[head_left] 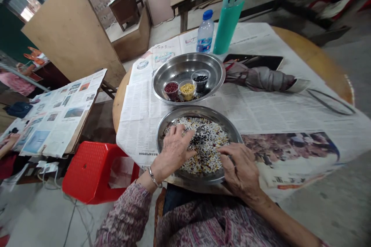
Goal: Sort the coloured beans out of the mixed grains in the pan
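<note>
Mostly white grain mix (211,144), yellow-flecked

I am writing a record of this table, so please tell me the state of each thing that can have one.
Left hand, spread over near bowl
Right hand, curled, at near bowl's edge
Near bowl, uncovered, holding mixed grains
Far bowl, uncovered, holding cups
Cups, uncovered, holding beans
Bottle, capped, upright
Flask, closed, upright
Umbrella, folded, lying down
Stool, upright
Newspaper, spread out

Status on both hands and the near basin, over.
Left hand spread over mixed grains. Right hand at near basin's right side. Far basin with three cups just beyond, not in the way.
</note>
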`<action>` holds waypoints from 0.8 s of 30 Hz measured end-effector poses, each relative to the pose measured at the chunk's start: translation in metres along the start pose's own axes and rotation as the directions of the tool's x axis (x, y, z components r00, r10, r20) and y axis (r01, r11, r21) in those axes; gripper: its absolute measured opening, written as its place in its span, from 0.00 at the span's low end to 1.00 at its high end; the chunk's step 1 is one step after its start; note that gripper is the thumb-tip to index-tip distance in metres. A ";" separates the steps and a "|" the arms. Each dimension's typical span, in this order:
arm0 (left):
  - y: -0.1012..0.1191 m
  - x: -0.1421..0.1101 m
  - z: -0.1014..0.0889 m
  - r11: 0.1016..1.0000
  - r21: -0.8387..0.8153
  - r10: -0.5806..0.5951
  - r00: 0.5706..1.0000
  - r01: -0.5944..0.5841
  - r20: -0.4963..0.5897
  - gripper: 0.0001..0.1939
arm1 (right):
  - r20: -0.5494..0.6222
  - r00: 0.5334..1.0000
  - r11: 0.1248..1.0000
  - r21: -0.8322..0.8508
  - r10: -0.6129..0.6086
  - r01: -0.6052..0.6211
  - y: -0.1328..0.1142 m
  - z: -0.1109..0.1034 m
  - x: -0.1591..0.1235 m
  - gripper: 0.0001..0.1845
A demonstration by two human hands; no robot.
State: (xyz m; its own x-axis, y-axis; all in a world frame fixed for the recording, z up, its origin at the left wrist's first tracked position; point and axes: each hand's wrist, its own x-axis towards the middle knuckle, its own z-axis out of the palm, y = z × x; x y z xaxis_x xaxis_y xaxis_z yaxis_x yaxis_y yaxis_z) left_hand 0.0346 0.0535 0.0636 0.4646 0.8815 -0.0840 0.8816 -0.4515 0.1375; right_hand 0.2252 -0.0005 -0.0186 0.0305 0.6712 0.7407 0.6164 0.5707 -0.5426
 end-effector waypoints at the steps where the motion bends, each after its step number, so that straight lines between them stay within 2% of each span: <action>1: 0.002 0.004 0.001 0.999 -0.011 0.032 0.999 -0.032 0.027 0.28 | 0.003 1.000 1.000 -0.005 -0.003 0.003 0.000 0.000 0.000 0.08; 5: 0.009 0.019 0.007 0.994 -0.102 0.056 0.992 -0.044 0.112 0.12 | 0.009 1.000 1.000 -0.013 -0.011 0.011 -0.001 0.001 0.001 0.07; 9: 0.016 0.022 0.015 0.967 -0.233 0.135 0.984 -0.105 0.116 0.10 | 0.005 1.000 1.000 -0.018 -0.012 0.012 -0.002 0.001 0.003 0.07; 11: 0.019 0.014 0.015 0.960 -0.248 0.161 0.980 -0.128 0.118 0.10 | 0.004 1.000 1.000 -0.014 -0.015 0.015 -0.003 0.002 0.003 0.07; 15: 0.020 -0.013 0.002 0.986 -0.151 0.106 0.974 -0.076 0.200 0.11 | -0.002 1.000 1.000 -0.004 -0.011 0.011 -0.002 0.001 0.003 0.07; 19: 0.014 -0.038 -0.013 0.993 -0.108 0.070 0.967 -0.044 0.244 0.04 | 0.004 1.000 1.000 -0.006 -0.013 0.013 -0.001 0.002 0.001 0.07; 24: 0.014 -0.041 -0.006 0.990 -0.138 0.034 0.965 0.002 0.262 0.05 | 0.006 1.000 1.000 -0.014 -0.018 0.018 -0.001 0.002 0.000 0.06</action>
State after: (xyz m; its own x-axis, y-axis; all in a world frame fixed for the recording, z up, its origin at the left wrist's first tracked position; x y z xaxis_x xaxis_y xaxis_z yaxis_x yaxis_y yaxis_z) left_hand 0.0276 0.0122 0.0747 0.5001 0.7987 -0.3346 0.8627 -0.4261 0.2722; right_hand 0.2229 0.0003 -0.0191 0.0148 0.6641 0.7475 0.6275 0.5759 -0.5240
